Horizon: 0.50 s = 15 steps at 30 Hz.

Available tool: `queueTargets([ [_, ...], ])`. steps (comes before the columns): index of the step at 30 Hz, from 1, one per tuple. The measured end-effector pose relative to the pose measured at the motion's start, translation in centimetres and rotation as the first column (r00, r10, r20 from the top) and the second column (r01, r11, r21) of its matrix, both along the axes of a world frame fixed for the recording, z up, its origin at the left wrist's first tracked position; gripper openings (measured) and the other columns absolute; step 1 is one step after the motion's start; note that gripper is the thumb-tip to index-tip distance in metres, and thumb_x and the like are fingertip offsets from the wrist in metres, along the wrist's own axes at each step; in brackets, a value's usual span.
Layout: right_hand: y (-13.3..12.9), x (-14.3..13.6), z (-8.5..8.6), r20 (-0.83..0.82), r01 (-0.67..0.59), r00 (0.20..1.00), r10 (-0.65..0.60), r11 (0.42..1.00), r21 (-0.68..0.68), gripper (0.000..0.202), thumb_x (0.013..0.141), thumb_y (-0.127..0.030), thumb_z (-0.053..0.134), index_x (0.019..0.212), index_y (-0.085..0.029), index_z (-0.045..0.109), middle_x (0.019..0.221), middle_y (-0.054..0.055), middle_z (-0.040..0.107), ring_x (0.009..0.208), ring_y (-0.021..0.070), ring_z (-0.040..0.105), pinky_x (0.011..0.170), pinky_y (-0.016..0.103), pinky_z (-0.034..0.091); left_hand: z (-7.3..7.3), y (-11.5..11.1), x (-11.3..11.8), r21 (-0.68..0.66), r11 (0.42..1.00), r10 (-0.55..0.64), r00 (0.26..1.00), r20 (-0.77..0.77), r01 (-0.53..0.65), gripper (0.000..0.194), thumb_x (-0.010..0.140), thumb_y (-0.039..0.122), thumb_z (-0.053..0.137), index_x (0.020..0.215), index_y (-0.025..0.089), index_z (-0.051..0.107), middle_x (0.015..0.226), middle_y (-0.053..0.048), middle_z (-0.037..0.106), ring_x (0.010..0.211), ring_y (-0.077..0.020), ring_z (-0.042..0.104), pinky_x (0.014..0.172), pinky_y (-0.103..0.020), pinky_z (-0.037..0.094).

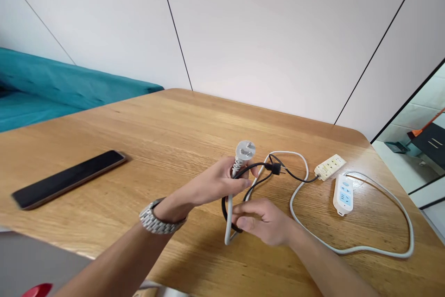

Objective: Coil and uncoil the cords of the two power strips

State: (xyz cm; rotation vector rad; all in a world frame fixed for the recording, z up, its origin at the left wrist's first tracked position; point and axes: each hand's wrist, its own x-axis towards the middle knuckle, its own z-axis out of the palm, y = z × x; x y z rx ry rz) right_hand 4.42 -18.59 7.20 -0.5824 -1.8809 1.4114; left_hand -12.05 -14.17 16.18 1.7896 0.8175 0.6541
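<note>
My left hand (227, 179), with a metal watch on its wrist, is closed round a white cable (230, 213) just below its white plug (245, 151) and on a black cable (224, 204). The black plug (274, 167) hangs to the right of that hand. My right hand (264, 220) is at the lower part of the looped cables, fingers curled against them and partly hidden. The white cable runs in wide curves to a white power strip (343, 193) with blue sockets. The black cable leads to a small cream power strip (330, 167).
A long black object (69, 179) lies on the left of the wooden table (156, 135). Behind the table stands a white panelled wall (260, 47). A teal sofa (62, 84) is at the left, and a doorway at the right.
</note>
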Motion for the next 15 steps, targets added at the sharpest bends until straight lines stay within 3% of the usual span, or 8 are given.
queueTargets([
  [4, -0.3, -0.9, -0.4, -0.113, -0.029, 0.994, 0.007, 0.979, -0.2, 0.046, 0.083, -0.064, 0.054, 0.084, -0.02, 0.067, 0.074, 0.001, 0.058, 0.067, 0.0145, 0.058, 0.067, 0.03, 0.051, -0.3, -0.5, 1.1, 0.087, 0.991, 0.101, 0.995, -0.025, -0.098, 0.022, 0.073, 0.033, 0.063, 0.084, 0.017, 0.054, 0.055, 0.008, 0.037, 0.049, -0.0072, 0.033, 0.044, -0.018, 0.028],
  [8, 0.3, -0.6, -0.5, -0.283, 0.057, 0.945, -0.167, 0.932, -0.357, 0.037, 0.073, -0.058, 0.067, 0.082, -0.022, 0.068, 0.078, 0.003, 0.062, 0.077, 0.0184, 0.059, 0.076, 0.034, 0.05, -0.8, -0.9, 1.3, 0.163, 0.976, 0.149, 0.989, 0.003, -0.148, 0.027, 0.074, 0.038, 0.067, 0.085, 0.016, 0.056, 0.057, 0.007, 0.043, 0.049, -0.0077, 0.037, 0.044, -0.018, 0.03],
  [11, 0.5, -0.4, 0.0, -0.44, 0.149, 0.823, -0.359, 0.884, -0.443, 0.044, 0.07, -0.063, 0.067, 0.089, -0.023, 0.068, 0.08, 0.004, 0.064, 0.073, 0.0183, 0.058, 0.067, 0.031, 0.049, -1.1, -1.1, 1.2, 0.202, 0.963, 0.185, 0.983, -0.005, -0.181, 0.026, 0.076, 0.039, 0.067, 0.08, 0.015, 0.058, 0.058, 0.005, 0.047, 0.051, -0.0082, 0.039, 0.045, -0.018, 0.03],
  [15, 0.6, -0.4, 1.1, -0.521, 0.203, 0.632, -0.573, 0.772, -0.603, 0.043, 0.075, -0.062, 0.065, 0.095, -0.024, 0.069, 0.076, 0.002, 0.062, 0.061, 0.0129, 0.052, 0.054, 0.025, 0.043, -1.1, -1.3, 1.4, 0.258, 0.954, 0.162, 0.987, -0.003, -0.155, 0.024, 0.079, 0.038, 0.064, 0.074, 0.015, 0.059, 0.059, 0.003, 0.049, 0.053, -0.0086, 0.039, 0.048, -0.019, 0.032],
])
